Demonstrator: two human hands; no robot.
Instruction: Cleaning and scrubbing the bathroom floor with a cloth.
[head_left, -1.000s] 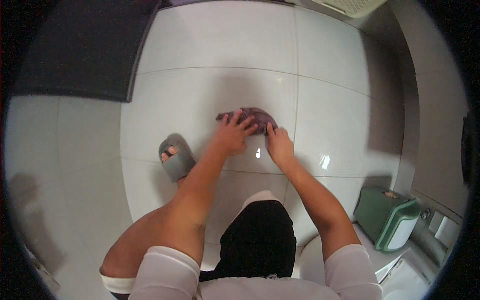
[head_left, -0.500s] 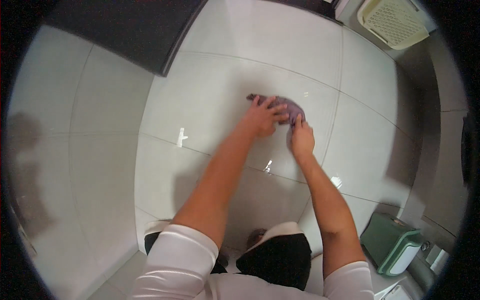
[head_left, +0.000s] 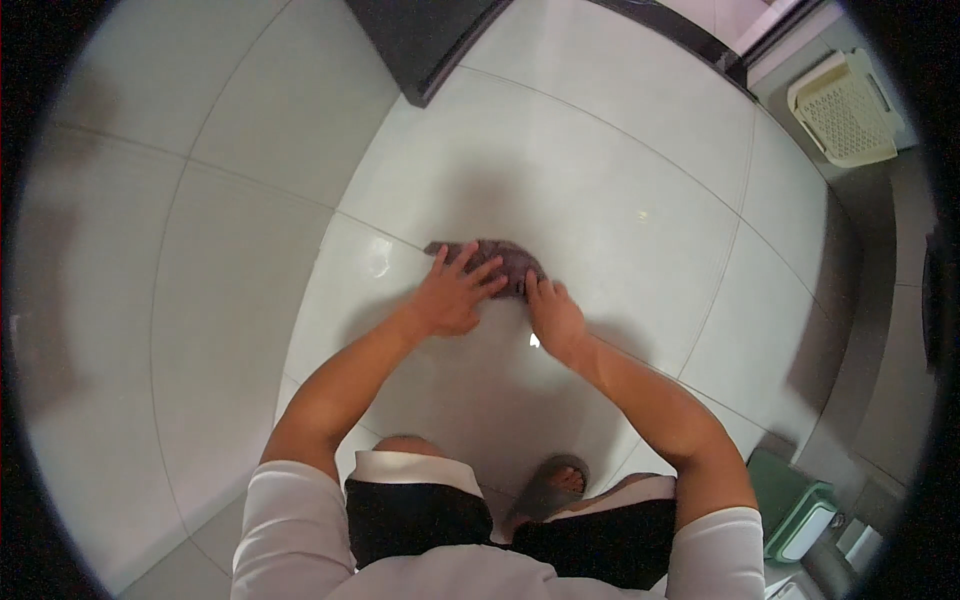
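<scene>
A bunched purple-brown cloth [head_left: 512, 262] lies on the glossy white tiled floor [head_left: 620, 150]. My left hand [head_left: 452, 295] rests on its left part with fingers spread flat, pressing it from above. At the cloth's right end, my right hand [head_left: 556, 315] has its fingers closed on the edge. The cloth's underside and the part beneath my left palm are hidden.
A dark cabinet or door corner [head_left: 425, 60] juts in at the top. A cream perforated basket [head_left: 848, 115] hangs at the upper right. Lower right stands a green bin [head_left: 785, 505]. My sandalled foot [head_left: 550, 485] is below.
Both hands and the cloth have come nearer to me and to the left across the floor. The whole view has shifted, with my foot now showing more.
</scene>
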